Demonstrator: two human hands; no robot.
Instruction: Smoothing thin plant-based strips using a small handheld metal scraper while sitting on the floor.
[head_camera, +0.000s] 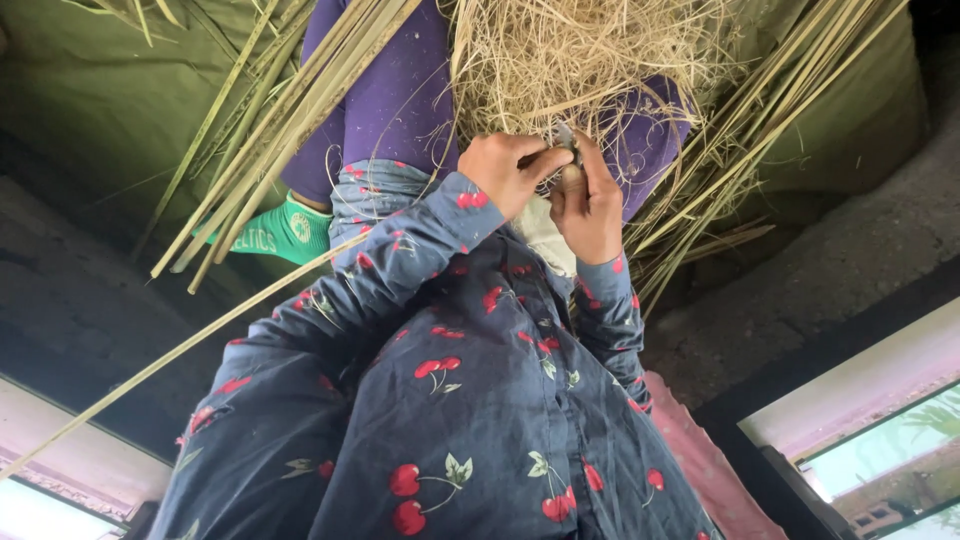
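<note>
Left hand (512, 170) and right hand (590, 205) touching, fingers of both closed on a small blade (568, 140), dry straw (570, 55) just beyond, split cane strips (290, 110) alongside

One head-worn view, seemingly upside down, looks steeply down the person's chest, close above the lap.

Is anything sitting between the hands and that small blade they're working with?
Nothing visible. The left hand and right hand close around the small blade, directly touching it, just below the dry straw pile.
</note>
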